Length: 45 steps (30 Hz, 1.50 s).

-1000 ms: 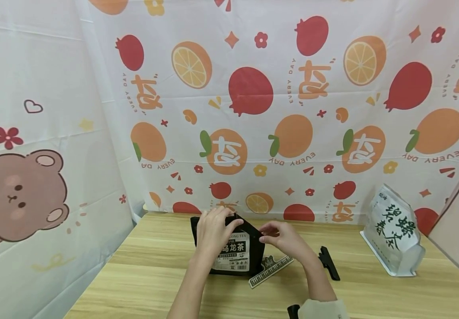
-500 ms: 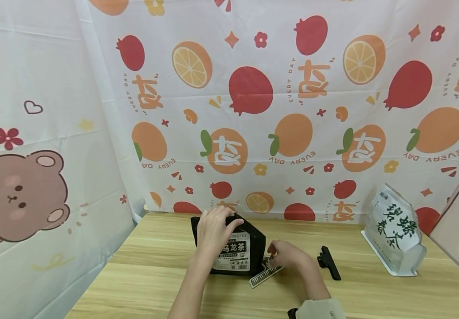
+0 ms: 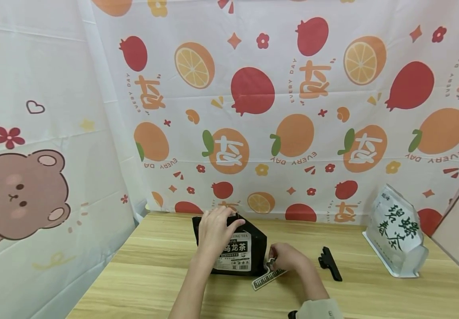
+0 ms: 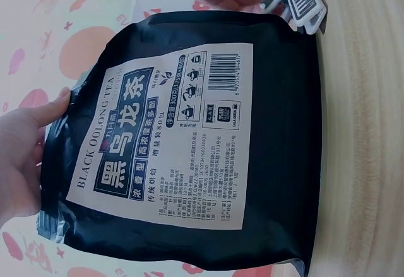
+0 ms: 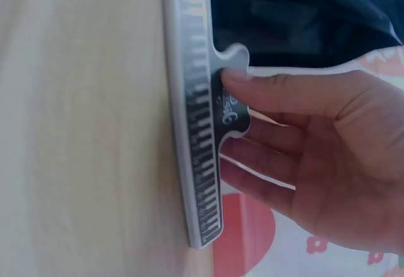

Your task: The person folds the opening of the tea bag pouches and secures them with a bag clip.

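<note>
A black tea bag (image 3: 258, 248) with a pale label reading "Black Oolong Tea" (image 4: 183, 138) stands on the wooden table. My left hand (image 3: 214, 232) holds its top edge; in the left wrist view the thumb (image 4: 53, 110) lies on the front and the other fingers are mostly hidden behind the bag. By the bag's lower right corner is a bag clip (image 3: 268, 280) with a piano-key pattern. My right hand (image 3: 288, 257) pinches the clip's handle, thumb on the dark plate and fingers behind (image 5: 235, 76). The clip's long bar (image 5: 201, 144) is close to the table.
Right of my right hand lies a black clip (image 3: 330, 264). A white tea bag (image 3: 397, 235) with large dark characters stands at the table's right side. Fruit-printed cloth (image 3: 253, 186) hangs behind the table (image 3: 133, 274), and a bear-printed cloth (image 3: 21, 195) hangs on the left.
My right hand has left the bag's upper right corner, come down to the piano-key clip and taken its handle. My left hand has stayed on the bag's top.
</note>
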Tool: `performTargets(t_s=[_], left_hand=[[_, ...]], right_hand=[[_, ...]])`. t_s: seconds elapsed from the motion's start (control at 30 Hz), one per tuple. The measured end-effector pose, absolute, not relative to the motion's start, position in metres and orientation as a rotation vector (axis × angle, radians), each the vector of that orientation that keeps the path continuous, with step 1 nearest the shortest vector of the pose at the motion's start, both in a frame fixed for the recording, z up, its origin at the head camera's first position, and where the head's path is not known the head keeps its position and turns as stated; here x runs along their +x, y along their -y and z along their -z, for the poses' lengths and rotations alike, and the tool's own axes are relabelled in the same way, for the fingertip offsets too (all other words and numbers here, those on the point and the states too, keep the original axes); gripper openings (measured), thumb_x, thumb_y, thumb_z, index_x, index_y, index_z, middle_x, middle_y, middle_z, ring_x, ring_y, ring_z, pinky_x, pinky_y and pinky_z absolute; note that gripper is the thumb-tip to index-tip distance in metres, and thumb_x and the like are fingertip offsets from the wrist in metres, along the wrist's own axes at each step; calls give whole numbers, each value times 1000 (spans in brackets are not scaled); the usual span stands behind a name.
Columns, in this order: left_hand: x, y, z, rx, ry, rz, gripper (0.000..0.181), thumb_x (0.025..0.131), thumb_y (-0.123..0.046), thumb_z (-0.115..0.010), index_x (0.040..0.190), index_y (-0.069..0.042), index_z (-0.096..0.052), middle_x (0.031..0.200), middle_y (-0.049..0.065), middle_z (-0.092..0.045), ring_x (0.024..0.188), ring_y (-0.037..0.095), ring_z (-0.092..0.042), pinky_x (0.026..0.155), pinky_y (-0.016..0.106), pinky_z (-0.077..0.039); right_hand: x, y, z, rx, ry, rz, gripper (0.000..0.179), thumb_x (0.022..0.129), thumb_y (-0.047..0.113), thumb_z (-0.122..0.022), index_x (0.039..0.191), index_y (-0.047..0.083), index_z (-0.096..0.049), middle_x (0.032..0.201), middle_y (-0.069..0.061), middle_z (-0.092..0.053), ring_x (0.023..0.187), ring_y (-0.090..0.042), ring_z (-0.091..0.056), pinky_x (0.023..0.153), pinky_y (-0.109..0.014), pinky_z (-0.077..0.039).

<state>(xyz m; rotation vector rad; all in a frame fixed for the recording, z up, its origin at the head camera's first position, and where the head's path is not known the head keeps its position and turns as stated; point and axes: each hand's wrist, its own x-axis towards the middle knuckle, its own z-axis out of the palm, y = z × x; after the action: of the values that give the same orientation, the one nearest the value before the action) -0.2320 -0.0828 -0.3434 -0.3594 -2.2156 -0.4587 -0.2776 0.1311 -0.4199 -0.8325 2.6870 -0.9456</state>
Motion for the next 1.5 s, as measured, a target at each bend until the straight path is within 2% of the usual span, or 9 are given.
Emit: performTargets(t_s=[0.17, 0.3, 0.43, 0.73, 1.03, 1.5], left_hand=[[-232, 83, 344, -361, 2220, 457, 32, 71, -37, -74, 85, -10, -67, 82, 0, -65, 80, 16, -60, 70, 33, -42], [-231, 83, 344, -360, 2225, 452, 32, 71, -37, -74, 85, -10, -67, 82, 0, -65, 80, 17, -60, 70, 33, -42], [-231, 83, 344, -356, 2227, 448, 32, 71, -37, -74, 85, -10, -67, 81, -1, -65, 80, 16, -59, 69, 32, -41], [-231, 82, 344, -357, 2237, 469, 32, 72, -37, -74, 86, -9, -67, 82, 0, -65, 81, 17, -59, 71, 33, -42], [-231, 82, 343, -351, 2243, 460, 32, 72, -38, -73, 86, -10, -67, 82, -1, -65, 83, 17, -60, 72, 34, -42], [-231, 82, 344, -353, 2238, 462, 32, 72, -37, -73, 86, -10, -67, 81, -1, -65, 81, 17, -60, 72, 34, -42]], right_hand=[[-278, -142, 415, -871, -2624, 956, 23, 71, -6, -72, 81, 4, -54, 74, -2, -50, 68, -18, -46, 59, -33, -39], [-279, -149, 413, -863, -2561, 935, 24, 73, -4, -73, 92, 5, -60, 85, -4, -53, 79, -22, -51, 66, -39, -44], [-278, -151, 408, -875, -2539, 889, 23, 72, -2, -74, 90, 11, -66, 90, -2, -56, 84, -24, -52, 70, -43, -44], [-274, -156, 399, -933, -2521, 888, 21, 69, -5, -73, 83, 10, -67, 78, 3, -59, 72, -16, -53, 64, -35, -45], [-274, -165, 390, -1038, -2506, 978, 22, 70, -6, -72, 85, 8, -67, 77, 3, -61, 72, -17, -56, 65, -32, -45], [-277, -179, 385, -1046, -2498, 1077, 22, 73, -4, -70, 93, 5, -66, 80, 4, -62, 74, -14, -56, 68, -30, -45]])
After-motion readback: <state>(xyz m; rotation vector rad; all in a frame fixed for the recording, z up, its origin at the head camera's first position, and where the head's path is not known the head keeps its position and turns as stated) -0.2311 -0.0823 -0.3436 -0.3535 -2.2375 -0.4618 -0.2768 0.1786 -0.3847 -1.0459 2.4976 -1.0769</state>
